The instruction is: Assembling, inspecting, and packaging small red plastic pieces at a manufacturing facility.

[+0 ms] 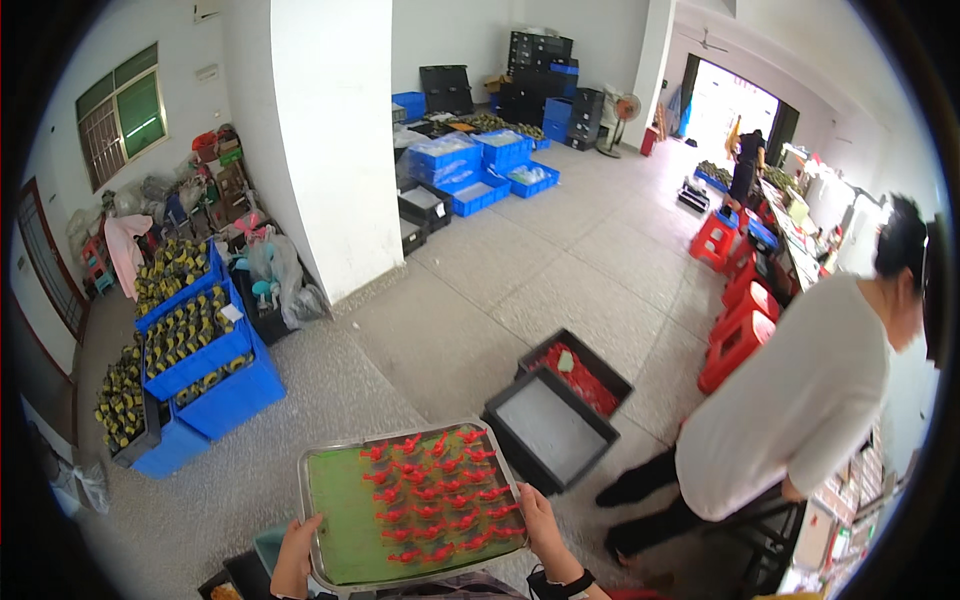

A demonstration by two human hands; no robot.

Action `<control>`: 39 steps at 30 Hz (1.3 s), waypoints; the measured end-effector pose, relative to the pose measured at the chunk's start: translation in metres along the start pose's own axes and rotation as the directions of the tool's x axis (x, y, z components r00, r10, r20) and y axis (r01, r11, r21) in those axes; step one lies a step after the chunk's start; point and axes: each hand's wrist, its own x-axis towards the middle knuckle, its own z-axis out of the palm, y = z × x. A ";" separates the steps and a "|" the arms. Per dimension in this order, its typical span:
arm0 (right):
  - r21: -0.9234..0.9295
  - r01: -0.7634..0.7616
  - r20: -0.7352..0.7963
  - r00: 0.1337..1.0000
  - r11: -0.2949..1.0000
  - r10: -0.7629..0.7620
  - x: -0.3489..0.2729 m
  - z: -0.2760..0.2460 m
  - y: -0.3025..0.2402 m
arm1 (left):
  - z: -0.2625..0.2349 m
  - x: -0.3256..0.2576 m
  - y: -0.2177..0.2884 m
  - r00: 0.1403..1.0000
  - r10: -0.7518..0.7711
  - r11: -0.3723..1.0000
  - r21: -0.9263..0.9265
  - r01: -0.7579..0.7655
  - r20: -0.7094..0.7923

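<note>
Both my hands hold a shallow metal tray [490, 432] in front of me. My left hand [297, 552] is closed on its near left edge, thumb over the rim. My right hand [543, 525] grips the right edge, and a dark band circles that wrist. A green mat [338, 500] lines the tray. Rows of small red parts [430, 492] with darker, see-through-looking bases stand on the mat's middle and right. A bare green strip shows along the left side. The fingers under the tray are hidden.
Just beyond the tray are a black crate [500, 425] with a pale bottom and another crate holding red pieces [575, 380]. Blue crates [235, 400] of yellow-and-black parts stand left. A person in white [780, 400] stands right by a long bench, near red stools [735, 345]. A white pillar [335, 140] rises ahead.
</note>
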 end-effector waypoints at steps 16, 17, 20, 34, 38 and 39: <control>-0.113 0.212 -0.276 0.932 0.971 -0.236 0.475 0.051 -0.217 | 0.349 0.372 0.315 0.942 0.162 0.980 0.062 -0.188 0.295; -0.104 0.191 -0.316 0.924 0.976 -0.215 0.504 0.041 -0.220 | 0.377 0.386 0.329 0.919 0.165 0.980 0.042 -0.193 0.358; -0.043 0.135 -0.324 0.936 0.990 -0.142 0.595 0.022 -0.259 | 0.456 0.411 0.388 0.890 -0.137 0.982 0.176 0.065 0.435; 0.057 0.159 -0.570 0.816 0.986 -0.099 1.017 -0.136 -0.468 | 0.945 0.728 0.555 0.714 -0.166 0.986 0.095 0.139 0.680; 0.119 0.326 -0.628 0.757 0.938 -0.183 1.078 -0.211 -0.538 | 1.140 0.755 0.592 0.641 -0.217 0.953 0.301 -0.024 0.736; 0.145 0.410 -0.645 0.730 0.900 -0.228 1.093 -0.228 -0.560 | 1.187 0.753 0.604 0.669 -0.044 0.966 0.203 -0.162 0.742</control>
